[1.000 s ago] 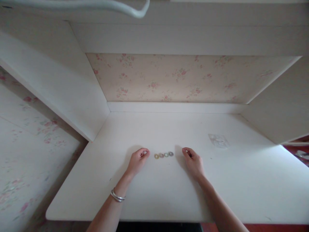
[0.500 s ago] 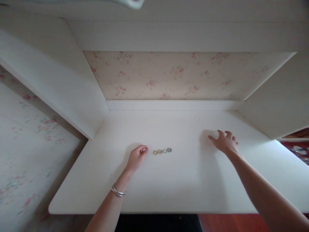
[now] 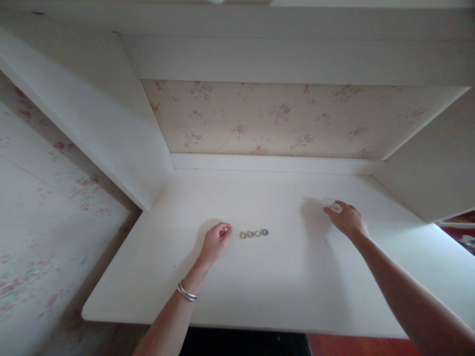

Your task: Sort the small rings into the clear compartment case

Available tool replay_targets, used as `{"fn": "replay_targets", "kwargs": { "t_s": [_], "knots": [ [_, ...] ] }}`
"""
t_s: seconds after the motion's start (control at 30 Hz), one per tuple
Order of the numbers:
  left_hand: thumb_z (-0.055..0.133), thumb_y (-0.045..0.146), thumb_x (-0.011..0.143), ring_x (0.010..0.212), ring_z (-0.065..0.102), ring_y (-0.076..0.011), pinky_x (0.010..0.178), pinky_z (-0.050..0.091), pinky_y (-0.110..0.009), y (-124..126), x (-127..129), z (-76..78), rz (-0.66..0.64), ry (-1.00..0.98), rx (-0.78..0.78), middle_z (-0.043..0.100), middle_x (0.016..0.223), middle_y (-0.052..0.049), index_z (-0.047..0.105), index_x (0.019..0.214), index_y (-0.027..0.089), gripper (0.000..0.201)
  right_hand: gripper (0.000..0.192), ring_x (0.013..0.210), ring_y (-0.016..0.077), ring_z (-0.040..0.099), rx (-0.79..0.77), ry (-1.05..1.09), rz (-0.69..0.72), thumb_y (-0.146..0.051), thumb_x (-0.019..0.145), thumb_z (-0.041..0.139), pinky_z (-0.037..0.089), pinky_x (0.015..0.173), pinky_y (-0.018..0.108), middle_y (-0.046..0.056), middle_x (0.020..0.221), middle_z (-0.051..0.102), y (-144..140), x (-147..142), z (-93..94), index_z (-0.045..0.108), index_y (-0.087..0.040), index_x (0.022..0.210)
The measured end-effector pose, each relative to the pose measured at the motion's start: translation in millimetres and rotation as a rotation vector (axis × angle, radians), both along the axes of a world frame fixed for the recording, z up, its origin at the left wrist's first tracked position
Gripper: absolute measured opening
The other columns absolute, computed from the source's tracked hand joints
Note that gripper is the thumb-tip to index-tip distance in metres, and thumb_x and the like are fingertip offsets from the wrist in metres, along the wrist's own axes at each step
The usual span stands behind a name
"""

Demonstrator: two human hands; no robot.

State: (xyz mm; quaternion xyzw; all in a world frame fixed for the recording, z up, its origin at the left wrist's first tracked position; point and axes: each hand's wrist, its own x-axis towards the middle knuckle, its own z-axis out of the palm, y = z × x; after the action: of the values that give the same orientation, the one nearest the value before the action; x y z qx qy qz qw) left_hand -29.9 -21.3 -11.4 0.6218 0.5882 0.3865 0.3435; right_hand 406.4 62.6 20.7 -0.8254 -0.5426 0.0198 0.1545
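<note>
Left hand rests on the white desk, fingers curled loosely with thumb and forefinger tips pinched near each other; whether something small sits between them cannot be told. Two silver bangles on that wrist. Just to the right of those fingertips, close but apart, lies a row of four small rings, each touching or nearly touching its neighbour. The long axis of the row runs left to right, parallel to the front edge of the desk, and its left end points straight at the left hand. Left hand is clearly the nearer one to the row. A stretch of bare desk follows, then the right hand, well apart from the rings and farther back. Its fingers are bent down onto a small clear plastic bag at the fingertips, closed on it or pressing it; only a pale corner of the bag shows past the knuckles. The bag lies up and to the right of the row. Floral wallpaper backs the alcove.
</note>
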Motion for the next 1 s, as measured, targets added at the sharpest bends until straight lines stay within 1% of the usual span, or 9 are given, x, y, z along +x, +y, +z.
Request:
{"fn": "replay_targets", "kwargs": {
  "t_s": [0.1, 0.27, 0.37, 0.5, 0.57, 0.7, 0.83, 0.93, 1.0],
  "knots": [
    [0.051, 0.038, 0.085, 0.061, 0.046, -0.0119, 0.060, 0.039, -0.024, 2, 4, 0.6, 0.037, 0.021, 0.083, 0.048, 0.069, 0.002, 0.059, 0.104, 0.017, 0.029, 0.063, 0.096, 0.0275, 0.061, 0.080, 0.116, 0.145, -0.059, 0.076, 0.054, 0.046, 0.083, 0.039, 0.014, 0.119, 0.058, -6, -46, 13.8, 0.056, -0.019, 0.124],
    [0.060, 0.036, 0.080, 0.076, 0.050, -0.0130, 0.069, 0.046, -0.027, 11, 16, 4.4, 0.014, -0.019, 0.131, 0.051, 0.099, -0.004, 0.048, 0.122, 0.021, 0.046, 0.055, 0.093, 0.0218, 0.063, 0.168, 0.355, 0.400, -0.055, 0.078, 0.056, 0.050, 0.081, 0.035, 0.009, 0.122, 0.058, -24, -143, 22.7, 0.058, -0.022, 0.121],
    [0.067, 0.037, 0.074, 0.095, 0.052, -0.0174, 0.073, 0.048, -0.029, 15, 25, 7.9, -0.035, -0.028, 0.118, 0.045, 0.121, -0.008, 0.039, 0.131, 0.024, 0.065, 0.051, 0.096, 0.0208, 0.062, 0.174, 0.440, 0.513, -0.053, 0.081, 0.055, 0.051, 0.083, 0.034, 0.007, 0.125, 0.057, -33, -191, 21.1, 0.057, -0.024, 0.123],
    [0.076, 0.038, 0.064, 0.115, 0.046, -0.0242, 0.088, 0.047, -0.037, 21, 31, 13.3, -0.099, -0.017, 0.138, 0.031, 0.139, -0.011, 0.022, 0.141, 0.025, 0.095, 0.050, 0.111, 0.0225, 0.056, 0.152, 0.455, 0.617, -0.050, 0.083, 0.053, 0.046, 0.093, 0.036, 0.005, 0.132, 0.052, -46, -234, 20.8, 0.055, -0.026, 0.126],
    [0.078, 0.033, 0.061, 0.119, 0.043, -0.0257, 0.094, 0.045, -0.040, 24, 32, 16.1, -0.097, 0.013, 0.175, 0.032, 0.139, -0.011, 0.020, 0.142, 0.025, 0.099, 0.050, 0.116, 0.0231, 0.053, 0.138, 0.461, 0.643, -0.049, 0.083, 0.053, 0.043, 0.098, 0.037, 0.006, 0.133, 0.051, -52, -247, 21.3, 0.054, -0.025, 0.127],
    [0.074, 0.020, 0.062, 0.121, 0.043, -0.0256, 0.097, 0.043, -0.041, 26, 30, 22.3, -0.077, 0.062, 0.227, 0.041, 0.133, -0.010, 0.029, 0.137, 0.022, 0.087, 0.050, 0.119, 0.0244, 0.052, 0.111, 0.458, 0.649, -0.048, 0.085, 0.051, 0.041, 0.101, 0.038, 0.007, 0.135, 0.050, -62, -258, 21.4, 0.054, -0.023, 0.129],
    [0.074, 0.022, 0.062, 0.110, 0.052, -0.0226, 0.091, 0.048, -0.038, 22, 29, 30.0, -0.073, 0.061, 0.226, 0.049, 0.125, -0.008, 0.039, 0.129, 0.021, 0.076, 0.047, 0.113, 0.0235, 0.056, 0.084, 0.460, 0.679, -0.047, 0.086, 0.049, 0.043, 0.098, 0.036, 0.006, 0.131, 0.054, -64, -254, 21.9, 0.057, -0.023, 0.126],
    [0.074, 0.023, 0.063, 0.100, 0.057, -0.0197, 0.084, 0.052, -0.035, 19, 32, 35.3, -0.073, 0.025, 0.207, 0.052, 0.120, -0.007, 0.041, 0.126, 0.022, 0.071, 0.046, 0.112, 0.0241, 0.057, 0.073, 0.464, 0.690, -0.048, 0.087, 0.049, 0.044, 0.097, 0.036, 0.007, 0.130, 0.055, -63, -250, 22.6, 0.059, -0.022, 0.124],
    [0.073, 0.022, 0.063, 0.100, 0.058, -0.0191, 0.081, 0.054, -0.033, 19, 35, 38.1, -0.079, -0.020, 0.199, 0.053, 0.119, -0.007, 0.042, 0.126, 0.022, 0.070, 0.047, 0.112, 0.0242, 0.057, 0.078, 0.477, 0.687, -0.049, 0.087, 0.048, 0.045, 0.096, 0.035, 0.007, 0.130, 0.055, -63, -249, 23.4, 0.060, -0.022, 0.123]
  ]
}}
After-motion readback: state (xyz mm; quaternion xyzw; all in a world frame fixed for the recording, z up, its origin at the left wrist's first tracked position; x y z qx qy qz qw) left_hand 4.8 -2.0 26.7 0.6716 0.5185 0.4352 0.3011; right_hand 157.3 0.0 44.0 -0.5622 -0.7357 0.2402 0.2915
